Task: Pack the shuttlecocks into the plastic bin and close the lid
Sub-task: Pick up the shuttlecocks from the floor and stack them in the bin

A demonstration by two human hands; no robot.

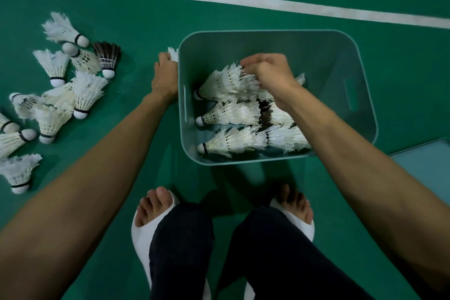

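Our right hand [266, 75] grips shuttlecocks [229, 80] inside the bin [365, 105]; our left hand [165, 77] seemingly clutches a lone shuttlecock [173, 54] beside its left wall.

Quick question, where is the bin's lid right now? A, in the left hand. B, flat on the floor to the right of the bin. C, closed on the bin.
B: the lid lies flat on the green floor right of the bin, whose top is open.
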